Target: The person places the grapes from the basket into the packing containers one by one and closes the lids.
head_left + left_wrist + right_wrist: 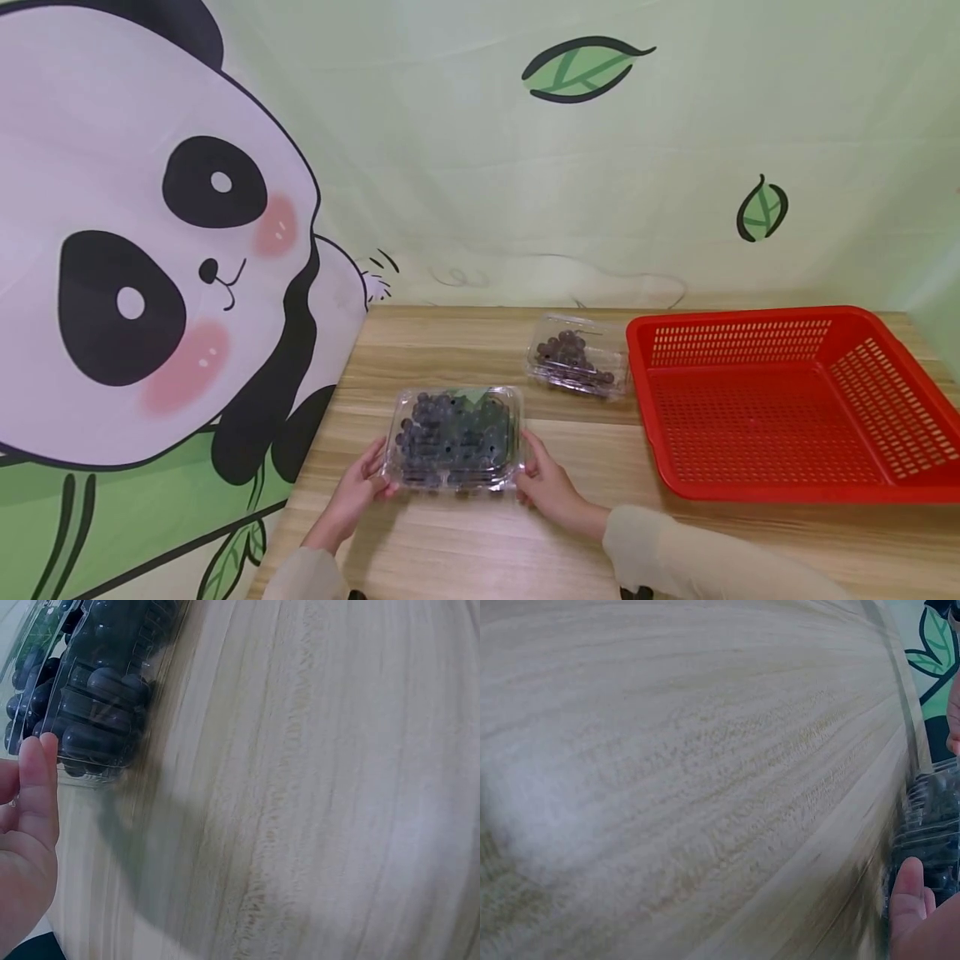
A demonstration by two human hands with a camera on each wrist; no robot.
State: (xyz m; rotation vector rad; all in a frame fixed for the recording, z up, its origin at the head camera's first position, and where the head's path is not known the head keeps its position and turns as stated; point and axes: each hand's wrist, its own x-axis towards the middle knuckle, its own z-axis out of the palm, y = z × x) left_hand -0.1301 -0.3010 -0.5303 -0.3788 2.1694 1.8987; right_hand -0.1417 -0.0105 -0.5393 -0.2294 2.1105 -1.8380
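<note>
A clear plastic clamshell of dark grapes is held between both hands over the front part of the wooden table. My left hand grips its left side near the front corner, thumb toward me. On the opposite side my right hand holds the right edge in the same way. The left wrist view shows the left fingertips right at the box's corner, with dark grapes through the plastic. In the right wrist view the right thumb lies against the box.
A smaller clear clamshell with a bunch of reddish-dark grapes sits farther back. Right of it, close beside, stands a wide red plastic basket with slotted walls. A pale green cloth with a panda print hangs behind and left of the table.
</note>
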